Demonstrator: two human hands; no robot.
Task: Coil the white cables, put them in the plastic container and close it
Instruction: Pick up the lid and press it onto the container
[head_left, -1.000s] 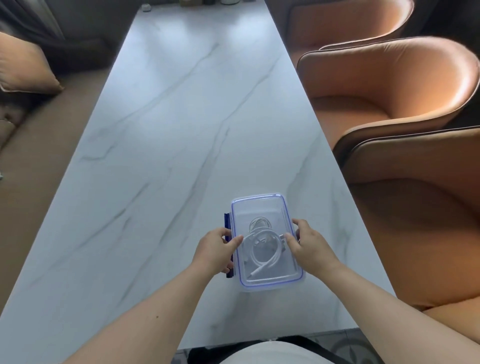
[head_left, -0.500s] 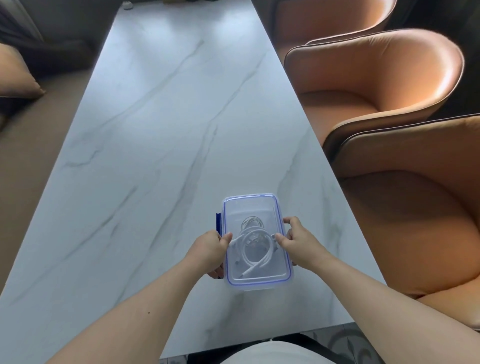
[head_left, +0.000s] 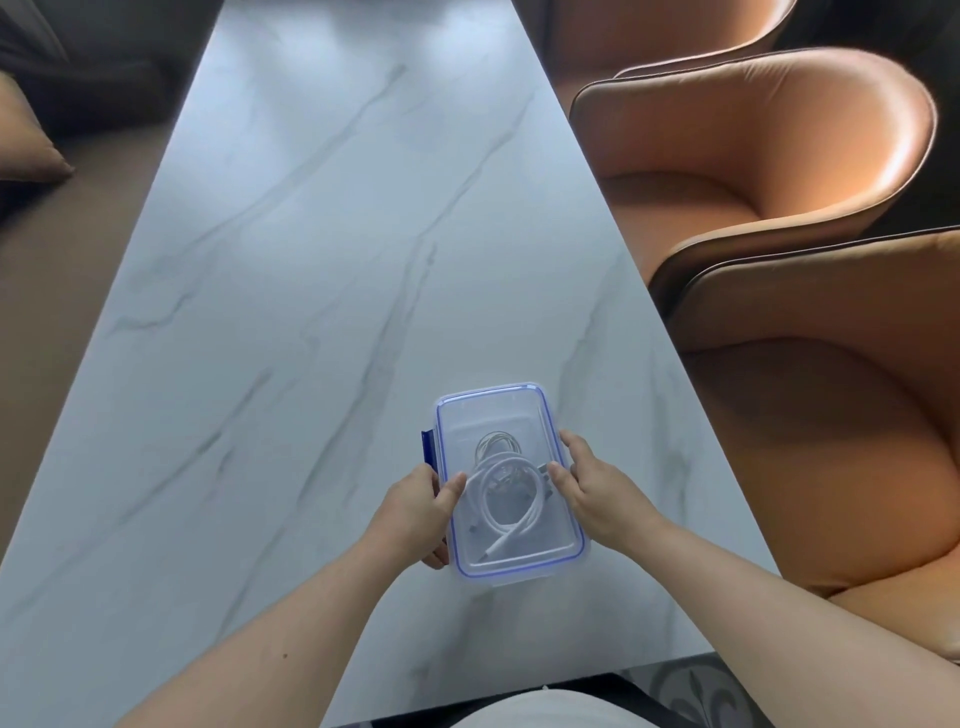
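While my left hand (head_left: 415, 501) curls round the left edge of the lidded clear rectangular plastic container (head_left: 493, 415), my right hand (head_left: 592, 491) clasps its right edge. I see coiled white cables (head_left: 511, 519) inside; it sits on the white marbled surface (head_left: 311, 260), near the orange leather chairs (head_left: 753, 156).

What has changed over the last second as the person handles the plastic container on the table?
Almost nothing. The left hand and right hand kept their grip on the two long sides of the plastic container, thumbs on the lid; nothing was picked up or let go. The white cables stay coiled inside, and the blue latch still sticks out. Only the camera view shifted.
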